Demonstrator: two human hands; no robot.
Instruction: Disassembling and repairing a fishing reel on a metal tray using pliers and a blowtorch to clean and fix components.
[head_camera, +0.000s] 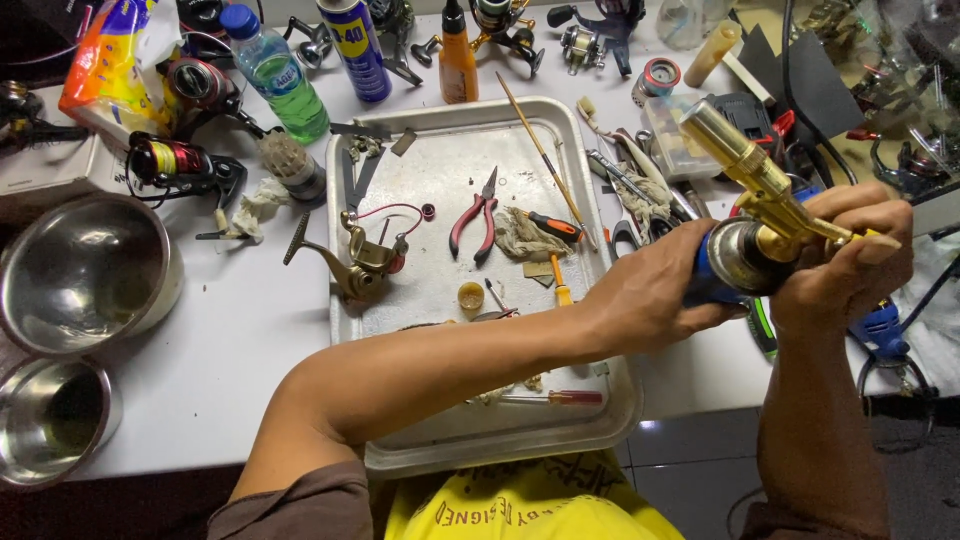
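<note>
Clearly steadied for close work, the blue torch (745, 255) with its brass nozzle sits raised above the counter's (230, 340) right edge: left hand (645, 295) wraps its body, right hand (845, 255) pinches the brass fitting, beside the tray (590, 200).

We reached our bare left arm across to the right, left hand (640, 295) curled closed, while our right hand (850, 255) rose upright, fingers clenched, the two hands close together.

brass-gold torch head (745, 165) on blue canister (712, 272); red-handled pliers (474, 222); silver tray (590, 210).
</note>
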